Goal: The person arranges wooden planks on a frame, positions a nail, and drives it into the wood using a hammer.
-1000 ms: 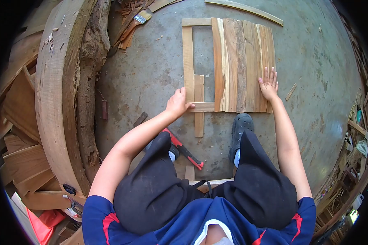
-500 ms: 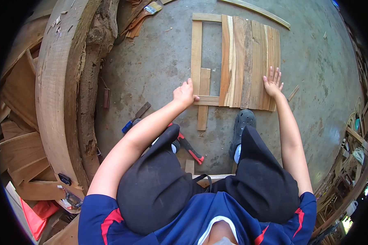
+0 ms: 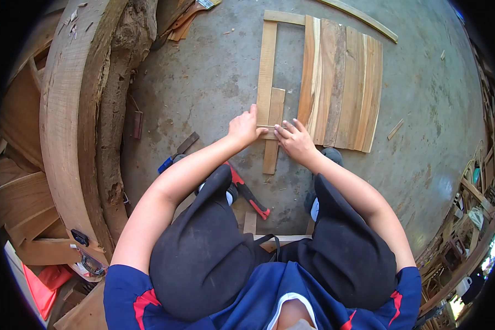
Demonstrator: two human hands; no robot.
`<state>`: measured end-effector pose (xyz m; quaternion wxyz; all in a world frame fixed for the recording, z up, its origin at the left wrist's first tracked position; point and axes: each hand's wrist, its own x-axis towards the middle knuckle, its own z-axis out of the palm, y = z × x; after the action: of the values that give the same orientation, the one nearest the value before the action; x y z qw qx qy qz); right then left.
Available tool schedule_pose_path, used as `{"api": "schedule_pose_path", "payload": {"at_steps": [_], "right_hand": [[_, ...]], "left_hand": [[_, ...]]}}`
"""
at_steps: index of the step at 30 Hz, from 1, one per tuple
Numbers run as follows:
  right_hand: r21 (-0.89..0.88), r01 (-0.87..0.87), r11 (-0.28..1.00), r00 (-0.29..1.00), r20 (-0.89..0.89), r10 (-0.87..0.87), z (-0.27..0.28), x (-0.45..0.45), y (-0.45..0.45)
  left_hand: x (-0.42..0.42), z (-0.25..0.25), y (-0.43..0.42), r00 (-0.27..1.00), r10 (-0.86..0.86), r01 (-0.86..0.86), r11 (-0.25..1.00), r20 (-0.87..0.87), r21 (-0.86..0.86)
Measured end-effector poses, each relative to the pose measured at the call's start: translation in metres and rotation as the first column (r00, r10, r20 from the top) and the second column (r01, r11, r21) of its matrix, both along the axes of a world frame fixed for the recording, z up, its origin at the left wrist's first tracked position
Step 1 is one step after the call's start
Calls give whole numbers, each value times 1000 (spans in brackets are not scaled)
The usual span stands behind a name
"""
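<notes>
On the concrete floor lies a wooden frame (image 3: pixel 266 71) with planks (image 3: pixel 341 82) side by side across its right part. My left hand (image 3: pixel 244 127) grips the near left corner of the frame, thumb laid over the near rail. Fingers apart, my right hand (image 3: pixel 296 142) rests on that same rail, close to the left thumb and just left of the planks' near end. A short loose wooden strip (image 3: pixel 270 158) passes under the rail, between the two hands.
A red and black-handled tool (image 3: pixel 253 199) lies by my left foot, near a blue-handled tool (image 3: pixel 173 159). At left runs a thick timber slab (image 3: pixel 74 137). A thin batten (image 3: pixel 363 21) lies beyond the planks. A paintbrush (image 3: pixel 204 4) sits at the far left.
My right hand has left the planks' right edge and come left onto the near rail. My left hand remains at the corner. The view has shifted slightly.
</notes>
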<state>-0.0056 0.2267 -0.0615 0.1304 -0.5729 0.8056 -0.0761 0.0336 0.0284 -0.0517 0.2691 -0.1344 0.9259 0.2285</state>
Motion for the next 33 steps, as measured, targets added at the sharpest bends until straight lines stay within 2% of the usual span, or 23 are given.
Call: {"api": "schedule_pose_path", "payload": {"at_steps": [1, 3, 6, 9, 11, 12, 14, 17, 21, 23, 27, 30, 32, 33], "right_hand": [[-1, 11, 1000, 997, -70, -11, 0, 1, 1], [7, 32, 999, 999, -30, -32, -4, 5, 0], [22, 29, 999, 997, -67, -27, -2, 4, -1], [-45, 69, 997, 996, -45, -71, 1, 0, 5], [-127, 51, 991, 996, -72, -60, 1, -3, 7], [-125, 55, 991, 995, -72, -64, 0, -4, 5], [-116, 74, 990, 997, -25, -78, -1, -6, 1], [-168, 68, 983, 998, 4, -68, 2, -7, 2], [-148, 87, 985, 996, 1, -88, 1, -5, 0], [27, 122, 992, 992, -20, -121, -1, -1, -5], [-11, 182, 983, 983, 35, -182, 0, -2, -7], [29, 220, 975, 973, 69, -221, 0, -3, -9], [23, 182, 983, 981, -77, -180, 0, 2, -12], [16, 188, 982, 979, -87, -186, 0, 3, -13]], "left_hand": [[0, 0, 0, 1000, -14, 14, 1000, -6, 3], [1, -2, 0, 1000, -27, 27, 1000, -8, 11], [0, -4, 1, 1000, -30, 30, 999, -2, 29], [4, 2, 3, 997, -38, 38, 999, -61, 7], [8, 6, 4, 911, -264, 262, 964, -317, -50], [11, 8, 4, 910, -267, 266, 963, -317, -48], [15, 9, 6, 851, -384, 382, 921, -359, -79], [20, 6, 6, 835, -423, 429, 901, -351, -64], [24, 0, 4, 845, -378, 395, 918, -379, -35], [22, -2, 2, 850, -359, 386, 923, -385, -8], [16, -1, 5, 850, -364, 382, 924, -380, -28], [18, -3, 9, 810, -453, 442, 889, -371, -120], [22, -5, 15, 724, -579, 505, 815, -375, -283], [24, -5, 16, 716, -585, 507, 811, -380, -293]]}}
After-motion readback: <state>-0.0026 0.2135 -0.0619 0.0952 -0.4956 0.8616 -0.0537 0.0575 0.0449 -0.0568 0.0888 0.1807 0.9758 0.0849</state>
